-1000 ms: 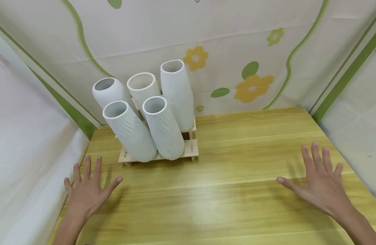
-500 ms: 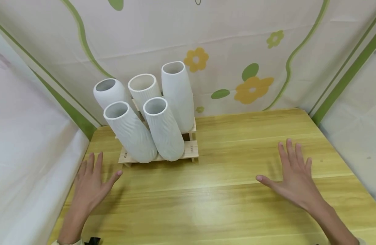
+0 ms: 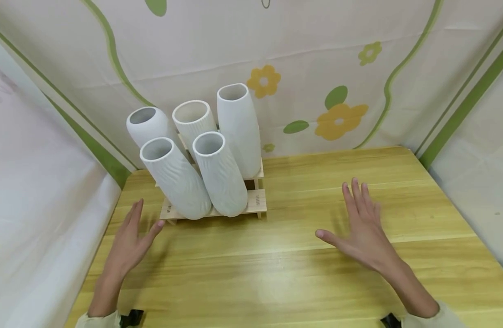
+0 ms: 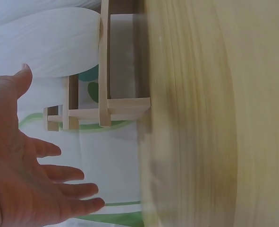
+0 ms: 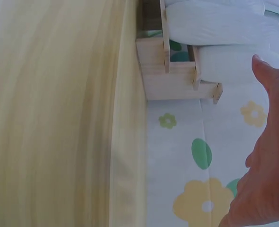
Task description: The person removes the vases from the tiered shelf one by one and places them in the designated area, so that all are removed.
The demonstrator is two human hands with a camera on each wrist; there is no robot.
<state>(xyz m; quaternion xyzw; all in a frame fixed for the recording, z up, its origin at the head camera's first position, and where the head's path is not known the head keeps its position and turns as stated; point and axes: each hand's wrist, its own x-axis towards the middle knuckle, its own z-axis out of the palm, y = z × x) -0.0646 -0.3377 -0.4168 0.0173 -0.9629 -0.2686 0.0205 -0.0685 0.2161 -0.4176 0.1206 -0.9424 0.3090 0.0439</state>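
Several white vases stand on a stepped wooden rack point(image 3: 257, 200) left of the middle in the head view. Two with wavy relief, a left front vase point(image 3: 175, 180) and a right front vase point(image 3: 220, 177), lean on the lowest step. Behind them are a round-shouldered vase point(image 3: 149, 127), a ribbed vase point(image 3: 194, 123) and a tall smooth vase point(image 3: 239, 132). My left hand point(image 3: 126, 243) hovers empty just left of the rack, fingers straight, thumb apart. Well to the rack's right, my right hand point(image 3: 363, 237) is held above the table, also empty, with fingers extended.
The wooden table point(image 3: 276, 282) spreads beneath both hands. A curtain with printed flowers point(image 3: 341, 120) hangs along its back edge, and a white cloth point(image 3: 42, 205) borders the left side. Dark wrist mounts point(image 3: 132, 317) show by the sleeves.
My right hand has moved left toward the rack. My left hand has turned more edge-on and shifted slightly forward and right. The vases have stayed in place on the rack.
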